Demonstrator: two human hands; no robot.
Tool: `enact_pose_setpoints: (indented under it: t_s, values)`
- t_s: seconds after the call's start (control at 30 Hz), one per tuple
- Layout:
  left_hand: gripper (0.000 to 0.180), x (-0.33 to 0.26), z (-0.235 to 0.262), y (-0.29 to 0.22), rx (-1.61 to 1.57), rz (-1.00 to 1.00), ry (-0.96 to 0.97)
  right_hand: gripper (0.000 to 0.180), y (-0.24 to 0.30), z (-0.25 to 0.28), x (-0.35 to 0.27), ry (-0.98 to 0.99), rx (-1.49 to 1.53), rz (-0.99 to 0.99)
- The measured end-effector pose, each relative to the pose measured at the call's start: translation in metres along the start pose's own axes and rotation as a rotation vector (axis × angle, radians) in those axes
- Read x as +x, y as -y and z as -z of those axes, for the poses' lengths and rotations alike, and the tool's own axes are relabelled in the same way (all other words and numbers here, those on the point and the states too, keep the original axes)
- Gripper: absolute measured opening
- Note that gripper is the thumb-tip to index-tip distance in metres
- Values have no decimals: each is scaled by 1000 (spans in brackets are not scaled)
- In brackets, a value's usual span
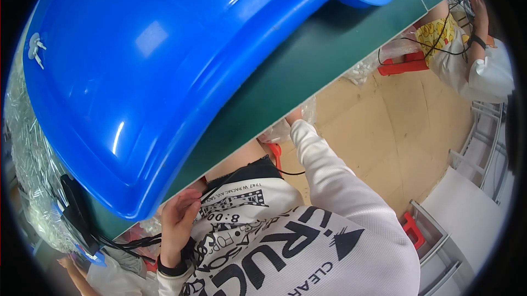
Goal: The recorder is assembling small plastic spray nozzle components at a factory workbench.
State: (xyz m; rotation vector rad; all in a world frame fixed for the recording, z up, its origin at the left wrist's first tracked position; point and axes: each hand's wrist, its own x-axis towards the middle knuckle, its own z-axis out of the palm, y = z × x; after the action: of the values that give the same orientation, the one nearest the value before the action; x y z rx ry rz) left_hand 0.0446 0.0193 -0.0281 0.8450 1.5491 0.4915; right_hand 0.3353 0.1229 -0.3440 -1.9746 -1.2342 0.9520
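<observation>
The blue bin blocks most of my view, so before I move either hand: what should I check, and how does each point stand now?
1. Left hand visible: ok, at the near rim of the blue bin, beside a black cable.
2. Left hand's grip on the cable: cannot tell.
3. Right hand visible: not ok, mostly hidden at the edge of the green table.
4. Bin fully supported on the table: cannot tell.
5. Other person's arm apart from both hands: ok, off at the upper right.
</observation>
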Motion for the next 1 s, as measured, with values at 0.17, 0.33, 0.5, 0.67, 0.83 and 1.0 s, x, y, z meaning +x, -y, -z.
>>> enact_pose_setpoints:
  t_s: [0.17, 0.33, 0.5, 0.67, 0.83, 1.0]
  values:
    - [28, 9, -11, -14, 6, 37, 55, 37, 50, 54, -37, 206, 246, -58]
    - [27, 7, -15, -11, 20, -7, 88, 37, 56, 59, -70, 220, 325, -52]
    - [27, 3, -9, -1, -15, -22, 90, 37, 50, 59, -81, 229, 254, -81]
    - [27, 0, -7, 2, -26, -38, 83, 37, 53, 62, -87, 218, 247, -69]
    - [25, 1, -7, 3, -17, -52, 66, 37, 100, 77, -95, 195, 317, 25]
    - [25, 0, -7, 5, -36, -73, 72, 36, 112, 82, -106, 171, 261, 87]
